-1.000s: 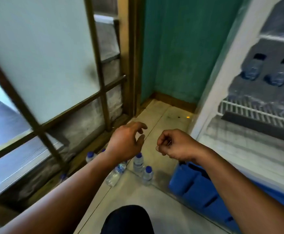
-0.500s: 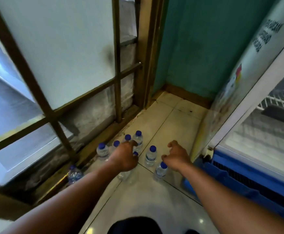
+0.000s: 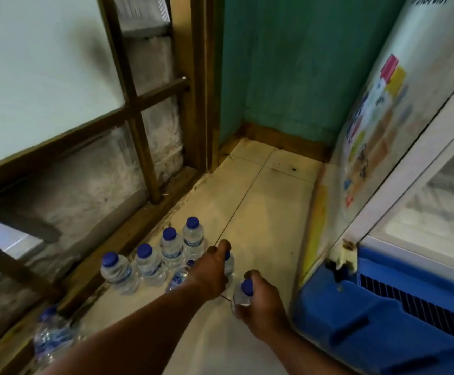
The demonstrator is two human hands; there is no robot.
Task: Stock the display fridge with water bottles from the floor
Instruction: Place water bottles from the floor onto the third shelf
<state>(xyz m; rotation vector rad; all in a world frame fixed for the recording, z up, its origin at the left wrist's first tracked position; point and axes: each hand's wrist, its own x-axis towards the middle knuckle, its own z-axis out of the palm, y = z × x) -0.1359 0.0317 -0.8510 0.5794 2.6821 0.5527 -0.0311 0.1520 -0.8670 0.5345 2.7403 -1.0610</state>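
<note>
Right hand: the right hand (image 3: 261,307) is wrapped around a small clear plastic water bottle with a blue cap (image 3: 243,292), fingers curled about the body and the cap poking out above, a grip that looks ready for lifting it straight up.
Left hand: the left hand (image 3: 212,269) is cupped over a second blue-capped clear bottle (image 3: 229,262); its fingers are bent round it, but whether the grip has fully tightened I cannot tell, as the hand hides most of it.
One per hand: probably so that two go up in a single trip.
Row on the floor: four upright blue-capped bottles (image 3: 166,253) stand close together on the pale tiled floor (image 3: 261,212) along the wooden window frame (image 3: 139,147), within easy reach.
Stray bottle: one more (image 3: 51,336) sits nearer, at the lower left, blurred.
Fridge: the white display fridge with a blue base (image 3: 382,320) stands just right of the hands; its shelves are barely in view.
</note>
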